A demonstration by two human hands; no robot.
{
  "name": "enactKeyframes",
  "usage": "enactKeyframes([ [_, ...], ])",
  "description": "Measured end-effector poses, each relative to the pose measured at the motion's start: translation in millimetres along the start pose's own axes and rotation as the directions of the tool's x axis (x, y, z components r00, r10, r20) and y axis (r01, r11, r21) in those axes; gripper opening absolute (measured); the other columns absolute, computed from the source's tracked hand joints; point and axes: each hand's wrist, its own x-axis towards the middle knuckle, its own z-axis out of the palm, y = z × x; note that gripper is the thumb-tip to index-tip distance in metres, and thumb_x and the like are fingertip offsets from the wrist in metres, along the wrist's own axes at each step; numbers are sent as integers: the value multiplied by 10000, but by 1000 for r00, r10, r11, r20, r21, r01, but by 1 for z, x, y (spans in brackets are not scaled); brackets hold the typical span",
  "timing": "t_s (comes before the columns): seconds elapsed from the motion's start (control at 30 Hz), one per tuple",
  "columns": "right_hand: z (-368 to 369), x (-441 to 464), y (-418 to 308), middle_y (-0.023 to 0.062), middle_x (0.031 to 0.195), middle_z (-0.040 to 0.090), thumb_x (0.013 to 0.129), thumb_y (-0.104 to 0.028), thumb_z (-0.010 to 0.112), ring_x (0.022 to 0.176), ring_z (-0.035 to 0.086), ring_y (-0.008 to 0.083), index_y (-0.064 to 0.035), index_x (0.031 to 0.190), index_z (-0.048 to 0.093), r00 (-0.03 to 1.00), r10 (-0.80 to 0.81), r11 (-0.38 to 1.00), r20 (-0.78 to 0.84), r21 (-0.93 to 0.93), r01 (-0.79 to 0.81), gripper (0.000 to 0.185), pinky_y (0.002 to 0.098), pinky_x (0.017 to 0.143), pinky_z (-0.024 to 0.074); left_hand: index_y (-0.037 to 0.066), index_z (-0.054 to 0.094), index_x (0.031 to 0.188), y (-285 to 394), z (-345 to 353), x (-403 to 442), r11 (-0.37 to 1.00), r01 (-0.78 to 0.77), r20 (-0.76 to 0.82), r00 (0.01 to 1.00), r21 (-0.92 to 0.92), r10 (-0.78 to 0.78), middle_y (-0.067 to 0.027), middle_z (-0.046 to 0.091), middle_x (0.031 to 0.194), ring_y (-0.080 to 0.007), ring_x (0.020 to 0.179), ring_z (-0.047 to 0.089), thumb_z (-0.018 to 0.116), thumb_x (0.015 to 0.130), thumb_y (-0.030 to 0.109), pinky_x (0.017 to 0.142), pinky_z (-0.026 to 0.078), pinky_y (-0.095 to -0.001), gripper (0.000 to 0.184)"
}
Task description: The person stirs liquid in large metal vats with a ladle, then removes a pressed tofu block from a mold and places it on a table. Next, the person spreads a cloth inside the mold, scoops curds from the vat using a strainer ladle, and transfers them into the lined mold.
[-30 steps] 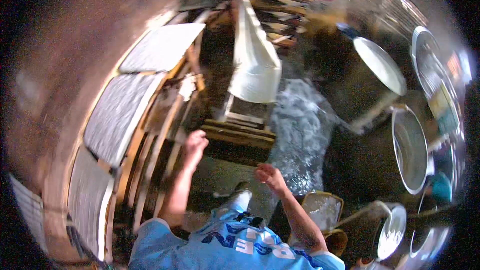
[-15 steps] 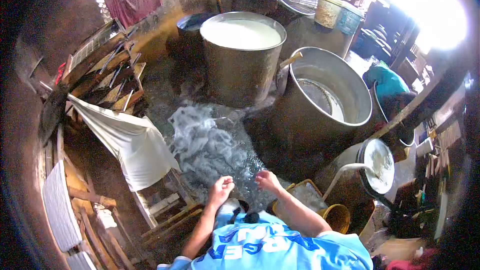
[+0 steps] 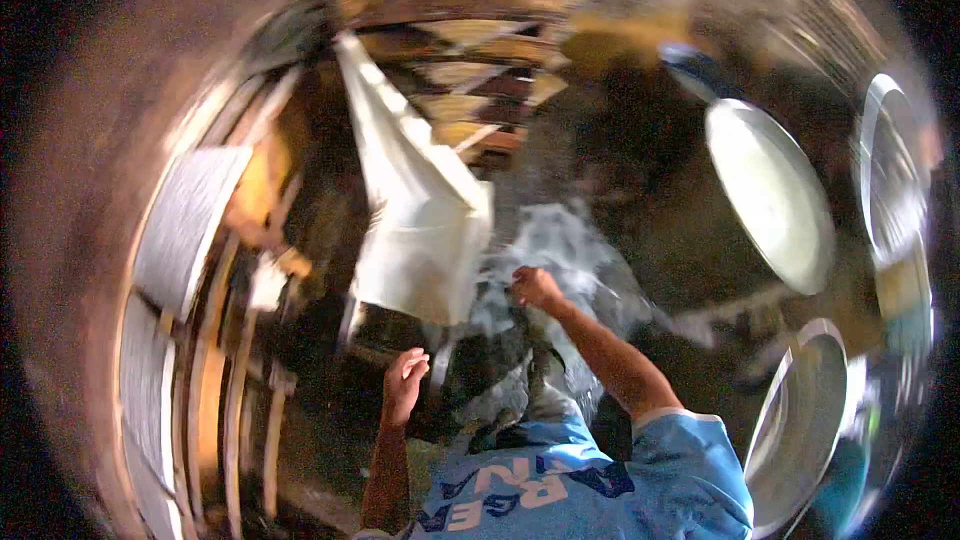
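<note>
My left hand hangs in front of the body at lower centre, its fingers curled in with nothing seen in them. It is nearest to the lower edge of a white cloth, apart from it. Higher and further right, my right hand is closed too, with no object visible in it. Beneath that hand a wet floor with whitish foam shows. The cloth hangs in a sloping trough shape over a wooden frame. The picture is blurred by motion.
Pale sheets lie on wooden racks at the left. Stacked wooden slats stand at the back. On the right are a large vat of white liquid, a metal vat and a round wire-like item.
The view has swung back left from the vats toward the cloth and racks. My right hand has moved forward over the foam; my left hand is lower and further left.
</note>
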Motion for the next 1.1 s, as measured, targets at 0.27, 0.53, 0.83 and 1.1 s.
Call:
enactKeyframes([
  [0.27,-42,326,-51,187,966,615,692,-338,683,900,601,325,-25,1063,555,987,-150,963,-62,217,160,502,380,744,491,44,554,1084,-68,-6,57,983,102,-484,859,-155,-166,-102,610,999,-214,877,596,570,844,244,779,468,-312,313],
  [0.53,34,544,-71,260,1294,377,695,-303,687,1137,435,393,17,1334,240,772,-470,826,-428,95,555,843,449,945,364,60,513,1144,81,94,198,874,427,-523,812,233,-257,-104,589,1021,-225,919,577,605,820,240,780,463,-356,382],
  [0.83,-72,317,-256,114,655,544,822,-321,581,522,539,202,-4,1044,444,819,-568,726,-75,424,542,410,362,488,448,67,-69,1374,110,72,323,858,54,-563,775,511,287,-190,361,1290,-327,1010,512,753,695,153,825,477,-447,1070],
  [1.1,-256,182,-349,106,834,598,686,-123,716,804,581,246,-11,956,579,244,-911,85,-334,425,901,323,343,776,428,-1,313,1253,282,50,301,812,-582,-286,785,-38,550,-113,528,1102,-198,928,555,633,782,117,810,474,-346,582],
])
